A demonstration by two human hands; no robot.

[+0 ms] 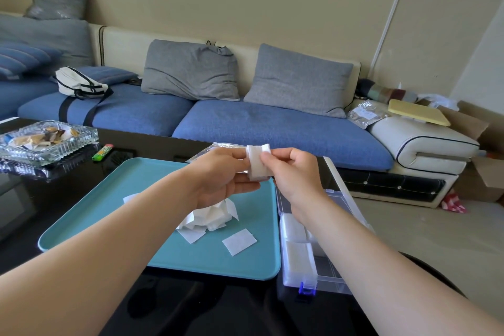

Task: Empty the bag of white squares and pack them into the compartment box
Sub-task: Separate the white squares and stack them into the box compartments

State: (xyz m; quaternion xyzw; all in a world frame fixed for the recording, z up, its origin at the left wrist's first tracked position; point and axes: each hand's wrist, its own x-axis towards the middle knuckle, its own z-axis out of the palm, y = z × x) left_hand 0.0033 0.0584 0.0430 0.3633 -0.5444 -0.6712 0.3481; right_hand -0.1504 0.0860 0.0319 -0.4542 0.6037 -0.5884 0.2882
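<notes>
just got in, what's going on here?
A person is sorting white squares by hand. The left hand and right hand both pinch a small stack of white squares above the teal plastic tray. A loose pile of white squares and one single white square lie on the tray. The clear plastic compartment box sits open right of the tray, with some squares already in its near compartments. A silvery bag shows just behind the left hand.
</notes>
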